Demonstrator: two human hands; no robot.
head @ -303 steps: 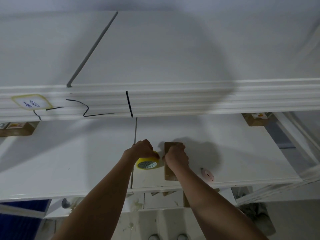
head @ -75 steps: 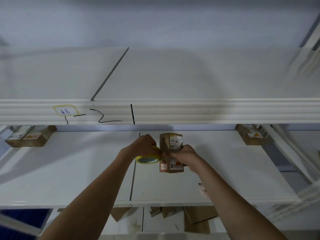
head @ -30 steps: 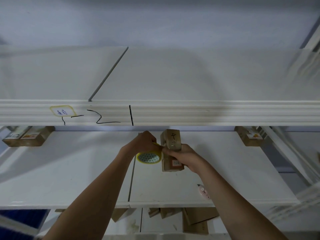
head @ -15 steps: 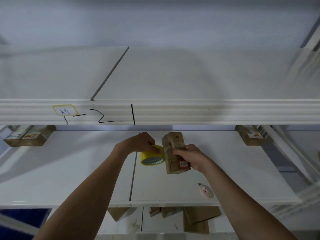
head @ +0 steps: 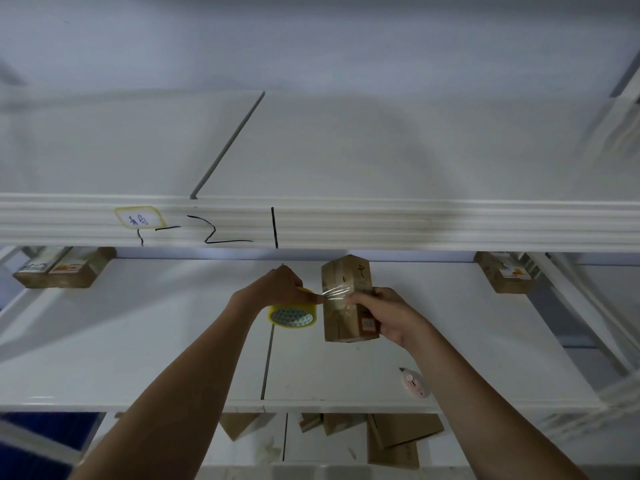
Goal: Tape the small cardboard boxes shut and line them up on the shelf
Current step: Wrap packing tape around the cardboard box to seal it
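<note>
Your right hand grips the small cardboard box upright above the middle shelf, long axis vertical, flaps closed. Your left hand grips the yellow tape roll; a clear tape strip spans to the box.

The right hand grips a small cardboard box held upright above the middle shelf. At its 9 o'clock the left hand holds a yellow tape roll; a clear strip of tape stretches from roll to box. A pink cutter lies at 5 o'clock. Two taped boxes sit at far 9 o'clock, another box at 3 o'clock.
</note>
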